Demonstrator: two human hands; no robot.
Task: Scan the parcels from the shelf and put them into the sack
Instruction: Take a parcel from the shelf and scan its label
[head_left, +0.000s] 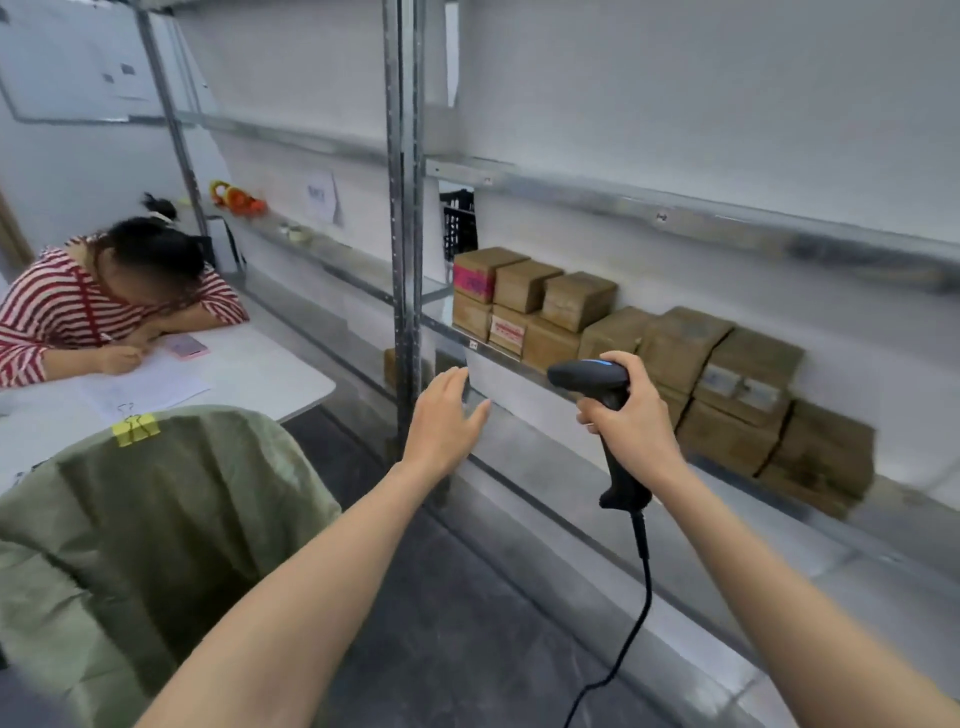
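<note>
Nearest the camera, a green sack (156, 509) stands at lower left with its mouth open. A yellow clip (136, 428) sits on its far rim. A black cable (636, 623) hangs from the scanner and runs down out of view at the bottom edge.

Left hand (447, 415): extended toward the shelf, fingers straight and slightly spread, holding nothing. It is in the air near the shelf edge (519, 364), left of the scanner. Contact with the shelf cannot be confirmed.

Right hand (634, 421): fingers curled round the handle of the black scanner (592, 376), thumb up near its head. The scanner head points left, just in front of the shelf edge.

The parcels (675, 364), brown cartons, stand in a row on the shelf behind the scanner, stacked two high and touching one another. One at the far left end has a pink face. None is in either hand. No parcel can be seen in the sack, though its inside is not in view.

A metal post (405, 208) rises left of the parcels. Behind it stands a black crate (460, 223).

Farther left is a white table (270, 369) with paper (145, 389) and a pink phone (186, 346) on it. A person (104, 301) in a red-and-white striped top leans over it. An orange item (239, 200), blurred, lies on the far shelf.
</note>
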